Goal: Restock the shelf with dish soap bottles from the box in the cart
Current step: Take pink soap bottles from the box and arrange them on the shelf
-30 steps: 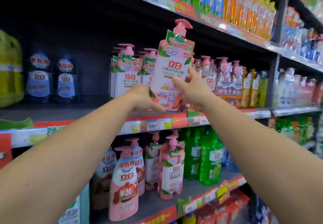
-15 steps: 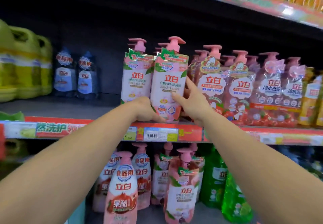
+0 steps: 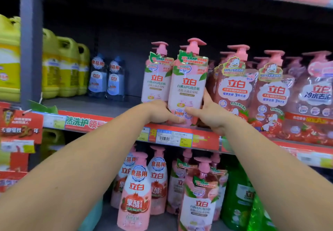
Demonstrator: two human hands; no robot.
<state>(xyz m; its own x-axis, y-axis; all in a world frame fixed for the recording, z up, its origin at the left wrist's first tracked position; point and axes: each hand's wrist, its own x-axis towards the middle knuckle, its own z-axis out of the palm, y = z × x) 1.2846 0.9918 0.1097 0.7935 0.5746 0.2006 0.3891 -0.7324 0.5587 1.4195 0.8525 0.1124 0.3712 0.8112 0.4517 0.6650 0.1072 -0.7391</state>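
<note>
A pink pump bottle of dish soap (image 3: 187,88) with a white and green label stands at the front edge of the middle shelf (image 3: 100,104). My left hand (image 3: 158,112) grips its lower left side, thumb across the front. My right hand (image 3: 210,112) holds its lower right side, thumb on the front and a finger up along the edge. A matching pink bottle (image 3: 156,79) stands just left of it, slightly further back. The box and cart are out of view.
Pink pouch-wrapped pump bottles (image 3: 236,90) fill the shelf to the right. Two small dark bottles (image 3: 106,79) and yellow jugs (image 3: 68,68) sit to the left, with bare shelf between them and the pink bottles. A grey upright post (image 3: 30,41) stands far left. More bottles (image 3: 137,193) fill the lower shelf.
Both hands brought the pink bottle down from mid-air and stood it on the shelf edge beside the matching bottle. The view moved closer and tilted down.
</note>
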